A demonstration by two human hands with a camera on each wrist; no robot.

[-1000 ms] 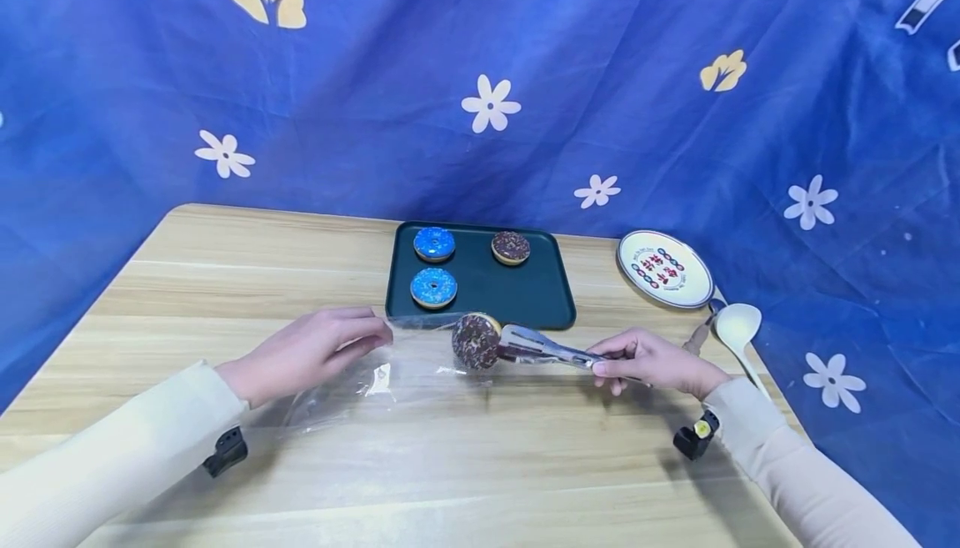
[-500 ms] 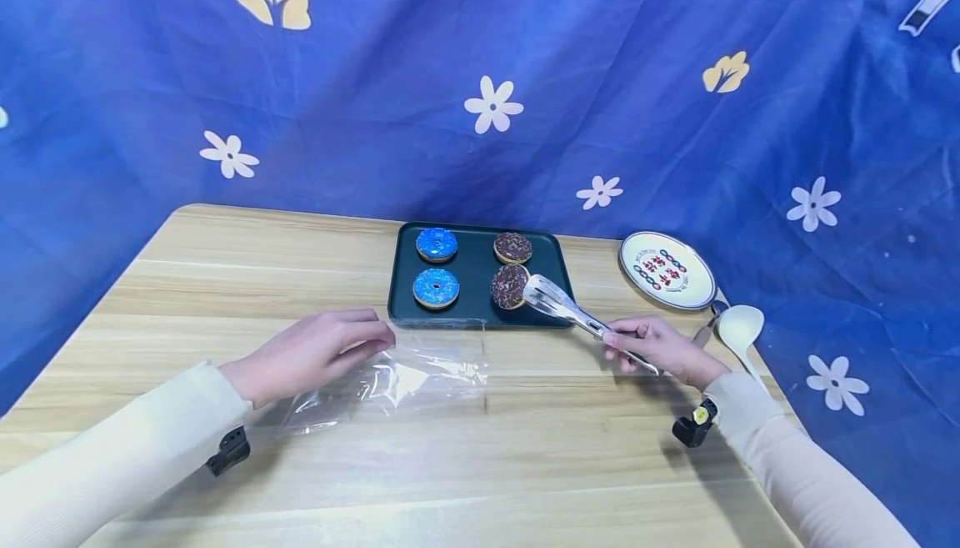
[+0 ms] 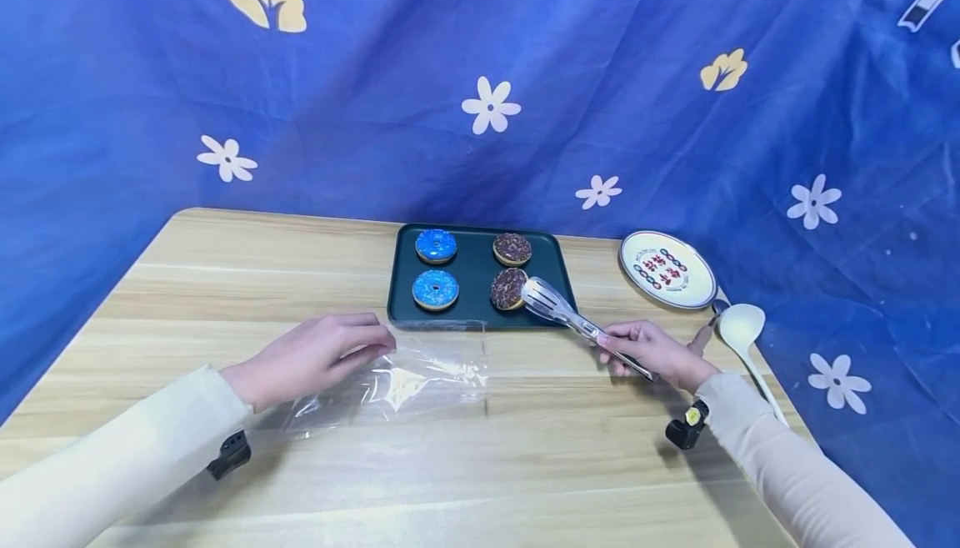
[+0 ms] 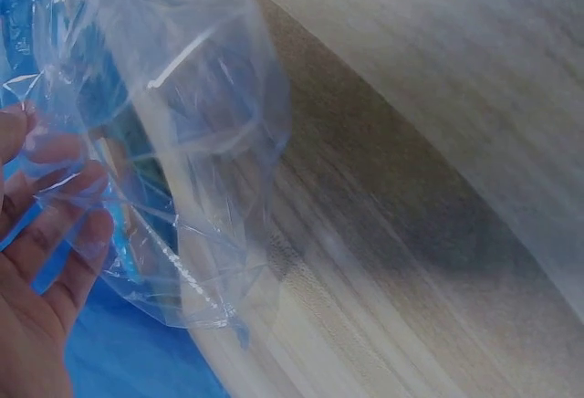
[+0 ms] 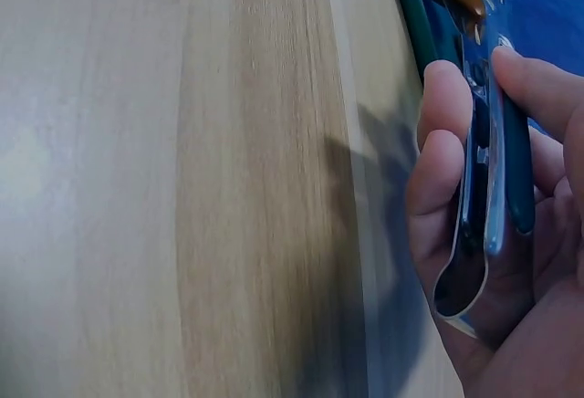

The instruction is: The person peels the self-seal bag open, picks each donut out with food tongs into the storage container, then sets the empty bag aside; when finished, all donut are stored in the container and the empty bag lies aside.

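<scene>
My left hand (image 3: 322,356) pinches a clear plastic bag (image 3: 427,373), which stretches out in front of the tray. In the left wrist view the thin film of the bag (image 4: 201,133) covers the fingers. My right hand (image 3: 648,352) grips metal tongs (image 3: 555,306), thumb on one arm and fingers on the other. Their slotted ends overlap the right edge of a chocolate donut (image 3: 507,289) at the front right of the dark green tray (image 3: 472,252). Behind it lies another chocolate donut (image 3: 512,248). Two blue-iced donuts, one at the back (image 3: 436,245) and one in front (image 3: 435,290), lie on the left.
At the back right of the wooden table (image 3: 420,481) leans a white plate (image 3: 667,270) with a printed pattern. A white ladle (image 3: 742,327) lies by the right table edge, beside another utensil's handle (image 3: 701,338). Blue cloth (image 3: 375,72) hangs behind.
The tongs have carried a chocolate donut from the bag's mouth back and right onto the tray's front right. Since then the tongs have shifted only slightly. My left hand stays with the bag.
</scene>
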